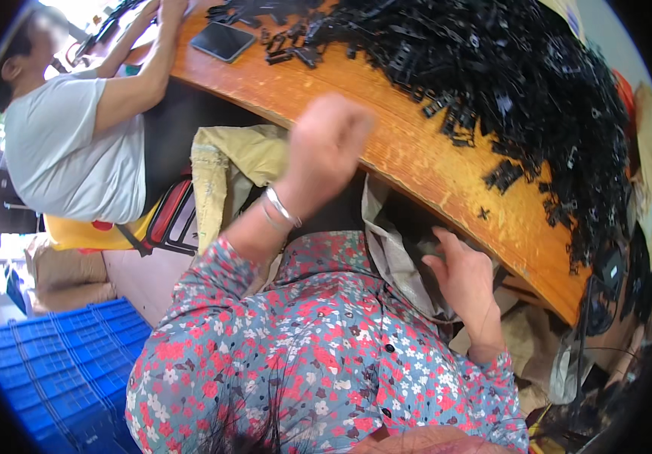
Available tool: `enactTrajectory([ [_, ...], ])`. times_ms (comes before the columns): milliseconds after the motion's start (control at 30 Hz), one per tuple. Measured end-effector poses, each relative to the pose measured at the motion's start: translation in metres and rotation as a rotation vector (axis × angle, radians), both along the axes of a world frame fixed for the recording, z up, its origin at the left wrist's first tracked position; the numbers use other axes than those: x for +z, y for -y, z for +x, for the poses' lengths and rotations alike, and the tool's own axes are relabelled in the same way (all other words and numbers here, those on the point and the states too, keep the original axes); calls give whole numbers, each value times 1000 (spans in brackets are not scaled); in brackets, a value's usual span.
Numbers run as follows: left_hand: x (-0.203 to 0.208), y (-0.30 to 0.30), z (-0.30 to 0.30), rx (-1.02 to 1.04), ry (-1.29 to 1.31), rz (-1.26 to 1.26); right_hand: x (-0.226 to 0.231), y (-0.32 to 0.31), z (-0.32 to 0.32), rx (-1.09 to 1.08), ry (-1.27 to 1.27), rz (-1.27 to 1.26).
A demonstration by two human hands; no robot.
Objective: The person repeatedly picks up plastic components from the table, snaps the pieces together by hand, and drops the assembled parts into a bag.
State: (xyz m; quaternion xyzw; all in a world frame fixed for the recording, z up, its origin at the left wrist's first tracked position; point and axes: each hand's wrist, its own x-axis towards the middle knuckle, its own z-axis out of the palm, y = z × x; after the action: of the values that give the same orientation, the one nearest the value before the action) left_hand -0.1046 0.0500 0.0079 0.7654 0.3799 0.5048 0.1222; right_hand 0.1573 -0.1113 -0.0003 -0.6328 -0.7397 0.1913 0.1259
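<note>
My left hand [329,151] is raised over the near edge of the wooden table [409,163], blurred by motion. Its fingers look curled in, and whatever they may hold is hidden. Lower and to the right, my right hand [463,276] is just below the table edge, beside a pale woven sack [398,261]. Thumb and forefinger there are apart, with nothing seen between them. Across the table lies a big heap of small black plastic parts [485,68], with a few loose black pieces [504,175] at its near side.
A dark phone [222,41] lies at the table's far left. Beyond the left corner a person in a light shirt [76,144] works at the same table. A yellowish sack [246,151] hangs below the edge. Blue plastic crates [68,371] stand at the lower left.
</note>
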Motion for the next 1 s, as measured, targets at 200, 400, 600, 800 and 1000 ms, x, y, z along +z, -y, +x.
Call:
enactTrajectory([
  [200,-4,-107,-92,431,-378,103,31,-44,4,51,-197,361],
  [400,-13,-127,-99,419,-526,16,44,-116,7,-25,-50,600],
  [600,-17,-97,-70,283,-319,68,21,-141,17,-39,123,494],
  [800,-11,-67,-39,192,-162,30,22,-139,13,2,71,466],
  [1000,-15,-44,0,-12,-83,-59,30,-121,-3,60,75,422],
])
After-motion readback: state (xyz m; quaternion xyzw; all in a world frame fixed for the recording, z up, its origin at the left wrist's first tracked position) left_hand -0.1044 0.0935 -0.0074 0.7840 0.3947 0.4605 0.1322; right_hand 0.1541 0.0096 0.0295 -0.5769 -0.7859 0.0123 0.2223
